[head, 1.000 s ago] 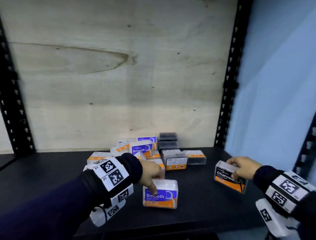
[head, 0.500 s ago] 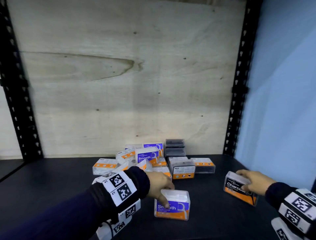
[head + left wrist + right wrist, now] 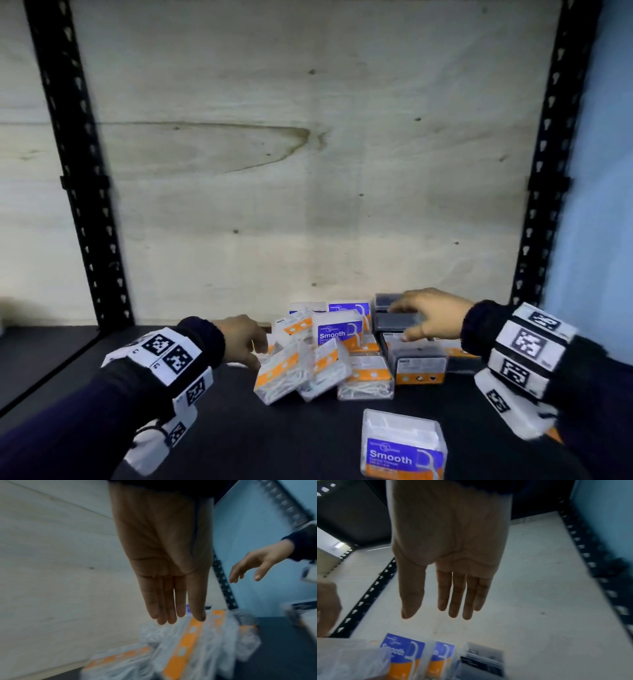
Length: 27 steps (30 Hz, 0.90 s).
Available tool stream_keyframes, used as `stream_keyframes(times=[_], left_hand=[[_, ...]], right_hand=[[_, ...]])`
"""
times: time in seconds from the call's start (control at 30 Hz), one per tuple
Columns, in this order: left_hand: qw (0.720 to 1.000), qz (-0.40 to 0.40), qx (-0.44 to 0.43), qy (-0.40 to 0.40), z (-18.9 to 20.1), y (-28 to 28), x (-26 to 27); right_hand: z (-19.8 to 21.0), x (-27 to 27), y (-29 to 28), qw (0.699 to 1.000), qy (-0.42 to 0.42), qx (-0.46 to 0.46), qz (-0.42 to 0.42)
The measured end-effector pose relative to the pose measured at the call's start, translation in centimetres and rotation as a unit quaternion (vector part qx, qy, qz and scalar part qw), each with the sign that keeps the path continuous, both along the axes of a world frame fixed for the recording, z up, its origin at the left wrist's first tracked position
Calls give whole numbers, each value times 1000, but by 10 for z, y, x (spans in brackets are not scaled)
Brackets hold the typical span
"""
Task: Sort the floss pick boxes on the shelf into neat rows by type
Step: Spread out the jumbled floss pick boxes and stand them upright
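Observation:
A jumbled pile of floss pick boxes (image 3: 329, 359) sits at the back middle of the black shelf (image 3: 205, 445). It holds white "Smooth" boxes (image 3: 337, 330) with blue and orange labels, and dark charcoal boxes (image 3: 419, 365). One Smooth box (image 3: 404, 445) stands alone near the front edge. My left hand (image 3: 258, 351) reaches the pile's left side with straight fingers (image 3: 168, 601) over tilted clear boxes (image 3: 185, 649). My right hand (image 3: 409, 322) hovers over the stacked dark boxes (image 3: 481, 661), fingers (image 3: 455, 595) spread, holding nothing.
A plywood back wall (image 3: 308, 171) closes the shelf behind the pile. Black perforated uprights (image 3: 78, 192) stand left and right, with a blue wall (image 3: 596, 205) beyond. An orange corner (image 3: 553, 435) of a box shows behind my right wrist.
Both hands let go of their boxes and moved back to the pile. The Smooth box stays at the front; the charcoal box is now behind my right wrist.

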<state>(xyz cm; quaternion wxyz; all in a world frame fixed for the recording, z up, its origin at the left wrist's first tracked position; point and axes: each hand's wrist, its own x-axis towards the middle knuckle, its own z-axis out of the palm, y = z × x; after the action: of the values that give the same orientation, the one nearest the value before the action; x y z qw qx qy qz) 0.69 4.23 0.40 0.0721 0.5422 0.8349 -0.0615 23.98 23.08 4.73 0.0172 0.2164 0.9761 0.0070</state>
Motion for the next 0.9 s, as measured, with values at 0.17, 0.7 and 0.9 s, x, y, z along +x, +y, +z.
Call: stream_keyframes(times=[0.17, 0.7, 0.9], left_hand=[[999, 41, -21, 23, -11, 2, -36], [996, 25, -81, 39, -32, 37, -62], [997, -1, -74, 18, -27, 27, -60]], right_hand=[[-11, -59, -5, 998, -45, 12, 40], [-37, -109, 13, 997, -58, 19, 43], [-36, -109, 20, 999, -48, -1, 21]])
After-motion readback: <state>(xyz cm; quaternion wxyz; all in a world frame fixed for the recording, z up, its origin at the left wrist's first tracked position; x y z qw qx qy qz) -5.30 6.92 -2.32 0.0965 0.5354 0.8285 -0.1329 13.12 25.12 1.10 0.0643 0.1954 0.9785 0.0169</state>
